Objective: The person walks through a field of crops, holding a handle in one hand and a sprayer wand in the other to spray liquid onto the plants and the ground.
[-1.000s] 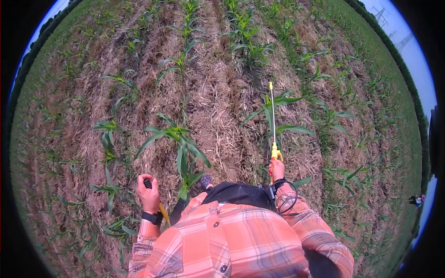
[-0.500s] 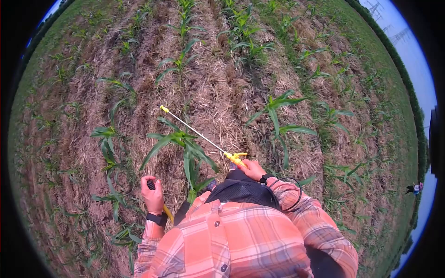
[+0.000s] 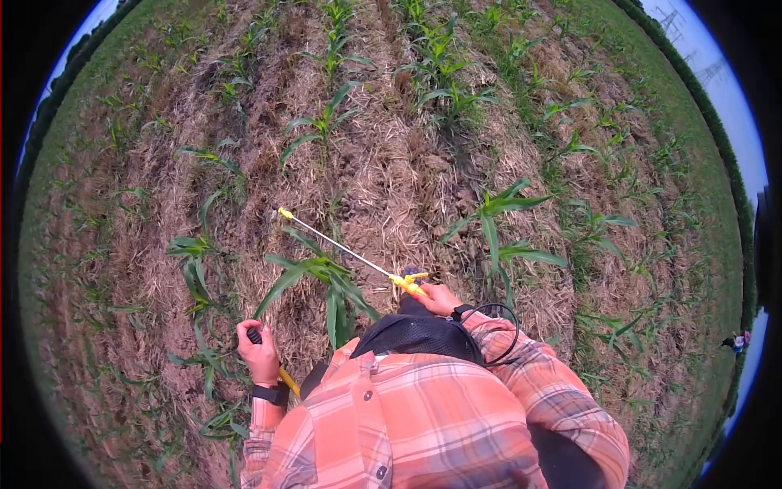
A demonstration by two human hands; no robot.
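My right hand (image 3: pixel 441 301) is closed around the yellow handle of a spray wand (image 3: pixel 342 248). Its thin metal tube slants up and left to a yellow nozzle (image 3: pixel 285 213), above a young corn plant (image 3: pixel 319 267). At the lower left, my left hand (image 3: pixel 261 360) wraps round the black grip (image 3: pixel 254 335) of a yellow lever (image 3: pixel 288 381), whose lower end is hidden by my body. A thin black hose (image 3: pixel 516 332) loops beside my right forearm. Whether any liquid leaves the nozzle cannot be made out.
Rows of young corn run away from me through straw-covered soil (image 3: pixel 379 155). Another corn plant (image 3: pixel 494 222) stands ahead to the right. A black mesh bag (image 3: pixel 417 336) sits at my waist. Far right, a person (image 3: pixel 737 341) is at the field's edge, with pylons (image 3: pixel 710 72) beyond.
My left hand and the black grip have shifted slightly down and left. The wand's nozzle sits a little lower, and its handle slightly left. The plants ahead appear lower and farther right.
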